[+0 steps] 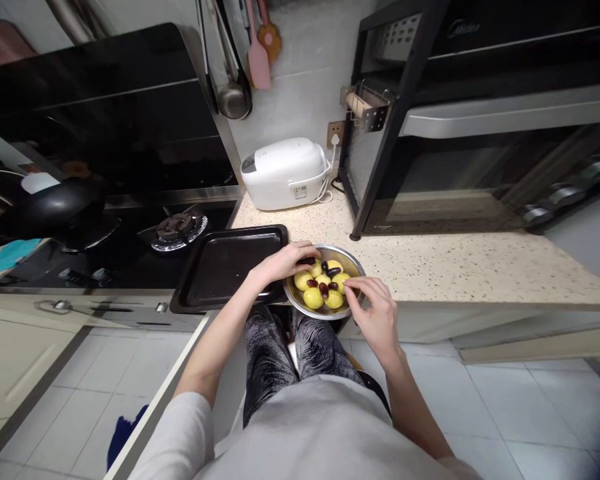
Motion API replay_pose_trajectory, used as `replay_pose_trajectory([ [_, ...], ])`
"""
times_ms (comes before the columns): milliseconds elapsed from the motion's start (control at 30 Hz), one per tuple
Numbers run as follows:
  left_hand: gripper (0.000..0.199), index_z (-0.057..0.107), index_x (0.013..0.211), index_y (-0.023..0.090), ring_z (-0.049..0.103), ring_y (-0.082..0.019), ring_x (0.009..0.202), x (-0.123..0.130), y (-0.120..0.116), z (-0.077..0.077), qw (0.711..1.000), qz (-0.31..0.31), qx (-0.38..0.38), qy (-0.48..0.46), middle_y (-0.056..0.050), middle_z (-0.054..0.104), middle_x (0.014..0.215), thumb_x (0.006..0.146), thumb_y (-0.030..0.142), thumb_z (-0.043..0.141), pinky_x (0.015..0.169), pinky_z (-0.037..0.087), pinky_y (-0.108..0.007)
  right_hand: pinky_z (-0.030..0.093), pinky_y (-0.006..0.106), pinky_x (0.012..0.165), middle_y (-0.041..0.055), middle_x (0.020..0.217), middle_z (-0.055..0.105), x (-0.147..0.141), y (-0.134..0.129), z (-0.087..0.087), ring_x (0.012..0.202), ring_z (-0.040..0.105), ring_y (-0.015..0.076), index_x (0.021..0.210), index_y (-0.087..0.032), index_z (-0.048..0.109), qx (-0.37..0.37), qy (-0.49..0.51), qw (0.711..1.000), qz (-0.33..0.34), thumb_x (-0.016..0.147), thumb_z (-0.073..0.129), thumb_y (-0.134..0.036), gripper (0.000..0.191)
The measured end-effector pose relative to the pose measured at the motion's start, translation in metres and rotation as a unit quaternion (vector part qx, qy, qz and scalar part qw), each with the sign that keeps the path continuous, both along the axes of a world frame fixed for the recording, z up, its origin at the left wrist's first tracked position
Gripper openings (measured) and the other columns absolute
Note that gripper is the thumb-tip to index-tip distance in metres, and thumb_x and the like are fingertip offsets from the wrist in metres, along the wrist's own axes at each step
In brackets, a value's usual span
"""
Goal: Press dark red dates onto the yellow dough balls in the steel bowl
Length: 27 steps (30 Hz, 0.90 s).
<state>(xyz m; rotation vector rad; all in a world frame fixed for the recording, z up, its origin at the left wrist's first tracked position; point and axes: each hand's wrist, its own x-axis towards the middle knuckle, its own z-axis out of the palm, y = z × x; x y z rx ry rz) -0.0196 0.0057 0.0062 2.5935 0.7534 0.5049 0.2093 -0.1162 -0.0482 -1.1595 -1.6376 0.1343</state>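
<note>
A metal bowl [357, 260] at the counter's front edge contains several pale yellow, potato-like balls [313, 298]. Dark, elongated grapes [324, 291] lie on and between them. My left hand [289, 260] reaches over the bowl's left rim, its fingers curled on a dark grape [307, 261]. Over the right rim, my right hand [377, 307] has thumb and index finger pinched together against the rightmost yellow ball [341, 283]. Anything between those fingertips is too small to make out.
Left of the bowl, a black baking tray [230, 263] overlaps the hob edge. A white rice cooker [285, 175] stands behind, and a large oven [480, 167] at right. A wok [55, 210] sits on the left burner. Below the tray, a drawer [165, 393] is pulled out.
</note>
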Motion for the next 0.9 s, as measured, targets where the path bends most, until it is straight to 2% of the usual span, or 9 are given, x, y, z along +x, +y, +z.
replay_pose_trajectory([
  [100,0.007,0.066,0.103,0.015,0.065,-0.021,0.095,-0.003,-0.002,0.002,1.000,0.022,-0.009,-0.018,-0.008,0.066,0.105,0.096,0.017,0.065,0.089,0.054,-0.035,0.053,0.043,0.088,0.0046,0.096,0.078,0.000,0.000,-0.001,0.093,0.069,0.0238,0.095,-0.024,0.071,-0.002,0.000,1.000,0.003,0.099,0.064,-0.023,0.009],
  [233,0.002,0.067,0.096,0.016,0.064,-0.020,0.094,-0.004,-0.006,0.001,0.998,0.007,-0.042,-0.040,-0.006,0.066,0.099,0.096,0.017,0.065,0.090,0.052,-0.034,0.053,0.043,0.089,0.0046,0.096,0.078,-0.001,0.000,-0.002,0.093,0.070,0.0240,0.095,-0.024,0.072,-0.007,0.001,1.000,0.004,0.099,0.063,-0.022,0.010],
  [433,0.007,0.070,0.101,0.017,0.067,-0.022,0.103,-0.003,-0.011,-0.008,0.992,0.003,-0.087,-0.091,-0.008,0.070,0.105,0.096,0.018,0.066,0.097,0.052,-0.036,0.052,0.043,0.088,0.0044,0.096,0.078,0.000,0.000,-0.003,0.092,0.070,0.0236,0.095,-0.024,0.072,-0.002,-0.001,1.000,0.001,0.098,0.064,-0.023,0.009],
  [600,0.013,0.072,0.106,0.017,0.068,-0.022,0.107,-0.005,-0.012,-0.016,0.991,-0.012,-0.091,-0.102,-0.010,0.072,0.110,0.098,0.018,0.062,0.101,0.052,-0.038,0.053,0.043,0.089,0.0048,0.096,0.078,0.000,0.000,-0.003,0.093,0.070,0.0238,0.095,-0.024,0.072,-0.010,0.002,1.000,0.000,0.099,0.063,-0.023,0.010],
  [700,0.016,0.071,0.111,0.017,0.067,-0.023,0.113,-0.008,-0.014,-0.016,0.990,-0.009,-0.090,-0.110,-0.011,0.071,0.116,0.099,0.020,0.061,0.104,0.051,-0.040,0.053,0.044,0.090,0.0052,0.097,0.078,0.000,0.000,-0.002,0.093,0.070,0.0245,0.095,-0.024,0.072,-0.013,0.004,1.000,0.002,0.099,0.062,-0.024,0.011],
  [800,0.019,0.071,0.114,0.018,0.066,-0.024,0.116,-0.016,-0.021,-0.011,0.988,0.018,-0.080,-0.131,-0.012,0.071,0.120,0.101,0.023,0.059,0.106,0.051,-0.043,0.054,0.045,0.090,0.0055,0.097,0.078,0.000,-0.001,-0.001,0.093,0.070,0.0249,0.095,-0.025,0.073,-0.020,0.007,1.000,0.003,0.099,0.061,-0.025,0.012],
  [900,0.019,0.070,0.114,0.018,0.066,-0.023,0.116,-0.032,-0.031,-0.006,0.984,0.081,-0.053,-0.151,-0.012,0.070,0.119,0.103,0.025,0.056,0.106,0.051,-0.041,0.054,0.045,0.089,0.0055,0.097,0.078,0.000,-0.002,-0.001,0.093,0.070,0.0247,0.095,-0.025,0.073,-0.021,0.009,1.000,0.004,0.099,0.061,-0.025,0.012],
])
